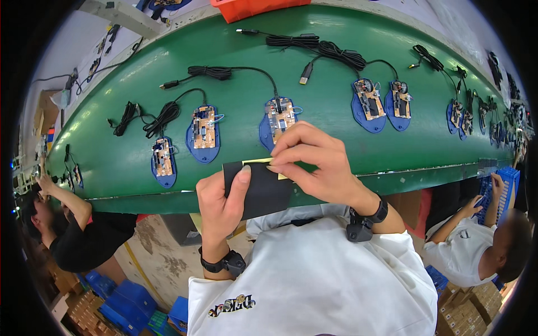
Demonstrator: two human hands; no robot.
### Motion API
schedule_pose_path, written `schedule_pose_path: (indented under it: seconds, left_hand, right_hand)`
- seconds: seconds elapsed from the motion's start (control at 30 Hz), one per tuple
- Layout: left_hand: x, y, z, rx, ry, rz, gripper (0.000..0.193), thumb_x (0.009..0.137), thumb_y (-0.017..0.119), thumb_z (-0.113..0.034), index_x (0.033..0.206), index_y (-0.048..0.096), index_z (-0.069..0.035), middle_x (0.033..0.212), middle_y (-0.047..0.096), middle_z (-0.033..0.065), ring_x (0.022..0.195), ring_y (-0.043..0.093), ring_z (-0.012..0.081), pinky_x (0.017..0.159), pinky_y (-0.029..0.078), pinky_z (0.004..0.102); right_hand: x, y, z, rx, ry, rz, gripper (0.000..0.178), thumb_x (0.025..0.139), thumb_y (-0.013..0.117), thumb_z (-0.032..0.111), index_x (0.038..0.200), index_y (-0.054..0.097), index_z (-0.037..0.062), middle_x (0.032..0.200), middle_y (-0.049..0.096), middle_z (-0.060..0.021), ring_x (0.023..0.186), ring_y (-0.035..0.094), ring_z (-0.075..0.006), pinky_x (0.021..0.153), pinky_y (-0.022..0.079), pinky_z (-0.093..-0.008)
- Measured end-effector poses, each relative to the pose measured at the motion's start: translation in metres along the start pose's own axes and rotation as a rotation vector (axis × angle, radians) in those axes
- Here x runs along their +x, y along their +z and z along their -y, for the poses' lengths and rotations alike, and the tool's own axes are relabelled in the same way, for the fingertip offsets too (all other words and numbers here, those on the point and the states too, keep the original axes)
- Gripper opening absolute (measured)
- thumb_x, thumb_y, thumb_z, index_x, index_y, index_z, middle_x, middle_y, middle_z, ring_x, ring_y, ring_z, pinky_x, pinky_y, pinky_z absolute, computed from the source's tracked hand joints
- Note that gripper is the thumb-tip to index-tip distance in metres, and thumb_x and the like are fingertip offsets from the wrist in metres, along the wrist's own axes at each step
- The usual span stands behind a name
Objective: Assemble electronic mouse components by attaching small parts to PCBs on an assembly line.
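Note:
My left hand [218, 204] grips a black sheet [260, 193], thumb on top, just over the near edge of the green belt. Yellow backing paper [255, 161] shows along the sheet's far edge. My right hand [322, 165] pinches at this yellow edge; its fingertips partly hide the contact. Just beyond the right hand lies a blue mouse base [268, 127] bearing a tan circuit board, its near part covered by my fingers. To the left are two similar boards on blue bases, the nearer one [163, 159] and another [203, 131], with bundled black cables.
Two more mouse bases [370, 106] sit to the right, with coiled cables [342, 54] behind them. Several others line the belt [241, 123] toward both ends. An orange bin [258, 7] stands at the far edge. Co-workers sit at left [84, 241] and right [471, 246].

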State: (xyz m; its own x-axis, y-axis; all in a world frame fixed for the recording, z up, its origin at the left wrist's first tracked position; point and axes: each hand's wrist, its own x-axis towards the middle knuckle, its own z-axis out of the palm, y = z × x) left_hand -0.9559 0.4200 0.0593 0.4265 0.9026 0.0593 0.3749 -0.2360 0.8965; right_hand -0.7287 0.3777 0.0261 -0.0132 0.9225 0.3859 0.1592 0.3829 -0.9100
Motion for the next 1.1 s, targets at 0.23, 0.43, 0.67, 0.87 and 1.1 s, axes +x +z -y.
schedule_pose_path:
  seconds: [0.23,0.43,0.67,0.87,1.1]
  left_hand:
    - [-0.003,-0.011,0.013,-0.022,-0.025,0.009,0.028,0.105,0.071,-0.015,0.085,0.067,0.004,0.065,0.059,0.0048,0.057,0.048,0.015,0.055,0.039,0.033]
    - [-0.001,-0.01,0.008,-0.048,0.017,0.053,0.026,0.104,0.072,-0.014,0.085,0.069,0.003,0.066,0.06,0.006,0.057,0.05,0.0174,0.055,0.04,0.0332]
    - [-0.003,-0.014,0.018,-0.059,-0.012,0.058,0.024,0.104,0.072,-0.014,0.087,0.07,0.003,0.066,0.06,0.0061,0.057,0.051,0.0172,0.056,0.04,0.0326]
    - [0.002,-0.015,0.02,-0.105,-0.163,-0.035,0.027,0.106,0.069,-0.016,0.089,0.069,0.005,0.066,0.06,0.0066,0.058,0.051,0.0172,0.056,0.041,0.0325]
    - [0.002,-0.016,0.015,-0.078,0.249,0.256,0.025,0.089,0.084,-0.016,0.088,0.069,0.005,0.086,0.066,0.0122,0.064,0.063,0.0291,0.062,0.052,0.037]
  right_hand:
    - [0.005,0.0,0.015,-0.015,-0.078,-0.121,0.024,0.085,0.084,-0.003,0.105,0.073,0.0007,0.105,0.074,-0.008,0.093,0.071,-0.0226,0.083,0.057,-0.0365]
    - [0.009,0.009,0.005,0.022,0.141,-0.01,0.031,0.085,0.085,-0.002,0.113,0.073,0.0029,0.093,0.076,-0.0064,0.085,0.071,-0.0213,0.085,0.055,-0.0371]
    - [0.005,0.015,0.006,-0.038,-0.031,-0.059,0.033,0.082,0.086,-0.009,0.11,0.071,0.0008,0.096,0.078,-0.0106,0.083,0.07,-0.0214,0.075,0.055,-0.0349]
    - [-0.004,0.001,0.033,-0.307,-0.577,0.068,0.027,0.083,0.081,0.005,0.108,0.07,0.0057,0.105,0.079,-0.0144,0.081,0.066,-0.0232,0.07,0.051,-0.0364]
    - [0.028,-0.029,0.011,-0.197,0.043,0.002,0.035,0.088,0.078,-0.007,0.122,0.071,-0.0005,0.101,0.08,-0.0088,0.085,0.072,-0.021,0.076,0.057,-0.0328]
